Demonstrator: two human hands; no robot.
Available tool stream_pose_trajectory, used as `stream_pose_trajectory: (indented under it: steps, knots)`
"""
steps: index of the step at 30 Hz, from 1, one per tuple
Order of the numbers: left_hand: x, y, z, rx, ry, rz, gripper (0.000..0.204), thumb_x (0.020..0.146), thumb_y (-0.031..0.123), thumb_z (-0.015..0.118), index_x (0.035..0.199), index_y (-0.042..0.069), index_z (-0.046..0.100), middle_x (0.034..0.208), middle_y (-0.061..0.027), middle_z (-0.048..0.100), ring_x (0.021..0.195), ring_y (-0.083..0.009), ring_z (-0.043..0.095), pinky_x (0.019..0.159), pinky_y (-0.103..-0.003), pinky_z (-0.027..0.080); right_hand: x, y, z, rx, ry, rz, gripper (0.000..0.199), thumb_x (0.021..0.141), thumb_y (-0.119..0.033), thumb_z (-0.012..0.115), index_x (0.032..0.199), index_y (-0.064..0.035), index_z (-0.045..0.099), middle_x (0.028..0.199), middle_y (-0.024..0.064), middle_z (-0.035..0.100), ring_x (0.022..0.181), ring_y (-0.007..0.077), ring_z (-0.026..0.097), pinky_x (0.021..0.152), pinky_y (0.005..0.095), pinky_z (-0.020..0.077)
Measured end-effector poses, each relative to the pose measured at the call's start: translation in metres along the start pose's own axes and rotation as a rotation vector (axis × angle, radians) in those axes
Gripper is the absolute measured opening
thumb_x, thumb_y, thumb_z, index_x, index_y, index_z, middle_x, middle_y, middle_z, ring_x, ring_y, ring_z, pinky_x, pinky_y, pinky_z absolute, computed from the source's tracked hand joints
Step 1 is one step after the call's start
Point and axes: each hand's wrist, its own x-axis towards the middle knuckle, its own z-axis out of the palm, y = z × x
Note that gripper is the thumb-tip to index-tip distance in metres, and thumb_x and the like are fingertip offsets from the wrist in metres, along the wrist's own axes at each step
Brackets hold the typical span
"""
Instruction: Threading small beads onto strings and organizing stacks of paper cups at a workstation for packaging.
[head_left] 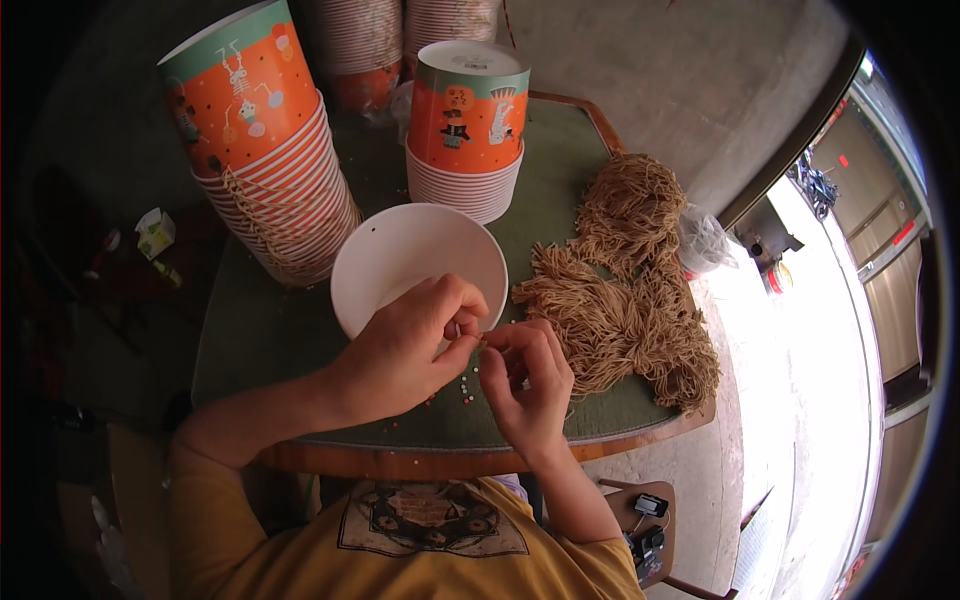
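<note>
My left hand (405, 355) and my right hand (528, 385) meet in front of a white paper bucket (360, 275). Thumb and fingers of both are pinched close together. Whatever sits between the fingertips is too small to make out. The bucket has its open mouth toward me and a small dark hole near its rim; my left hand covers its lower right part. Small white and reddish beads (465, 388) lie scattered on the green tabletop (350, 425) below my hands. Just right of my right hand lie loose bundles of tan twine (600, 325).
At the left leans a tall stack of orange buckets (245, 100) with tan cords hanging over it. Another upside-down stack (470, 120) stands behind the white bucket. Wrapped stacks (360, 45) are farther back. A chair (655, 565) with small devices is at the lower right.
</note>
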Motion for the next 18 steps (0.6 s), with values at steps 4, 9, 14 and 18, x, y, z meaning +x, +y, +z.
stream_pose_trajectory:
  steps: [4, 9, 14, 18]
  knots:
    - [0.003, -0.004, 0.004, 0.186, 0.054, 0.241, 0.032, 0.08, -0.007, 0.063, 0.106, 0.003, 0.047, 0.085, -0.007, 0.054, 0.074, -0.0175, 0.057, 0.067, -0.031, 0.05, -0.001, 0.004, 0.0, 0.008, -0.026, 0.047, 0.011, 0.084, -0.001, 0.066, 0.091, -0.005, 0.059, 0.08, 0.0037, 0.059, 0.056, 0.0099, 0.055, 0.051, 0.0234, 0.0444]
    - [0.001, -0.005, 0.003, 0.085, -0.058, 0.078, 0.034, 0.082, -0.008, 0.063, 0.109, 0.004, 0.048, 0.088, -0.0051, 0.053, 0.074, -0.0149, 0.055, 0.068, -0.03, 0.05, -0.005, 0.014, 0.002, 0.302, 0.002, 0.223, 0.005, 0.09, -0.004, 0.063, 0.093, -0.0021, 0.059, 0.078, -0.001, 0.06, 0.06, 0.0022, 0.049, 0.054, 0.0191, 0.0412]
    - [0.001, -0.005, -0.002, 0.299, -0.032, 0.176, 0.017, 0.084, -0.003, 0.063, 0.097, 0.004, 0.054, 0.089, -0.0076, 0.051, 0.082, -0.0251, 0.055, 0.073, -0.036, 0.047, -0.013, 0.022, 0.003, 0.526, -0.02, 0.388, 0.006, 0.094, -0.007, 0.059, 0.094, -0.0012, 0.057, 0.077, -0.0061, 0.056, 0.067, -0.0004, 0.046, 0.06, 0.0164, 0.0397]
    - [0.001, -0.003, -0.001, 0.325, -0.042, 0.169, 0.015, 0.083, 0.0, 0.063, 0.091, 0.004, 0.051, 0.092, -0.0108, 0.05, 0.091, -0.0306, 0.055, 0.078, -0.043, 0.046, -0.017, 0.019, 0.003, 0.507, -0.054, 0.41, 0.007, 0.094, -0.007, 0.059, 0.095, -0.0015, 0.056, 0.077, -0.0058, 0.054, 0.068, 0.0003, 0.046, 0.062, 0.0164, 0.0399]
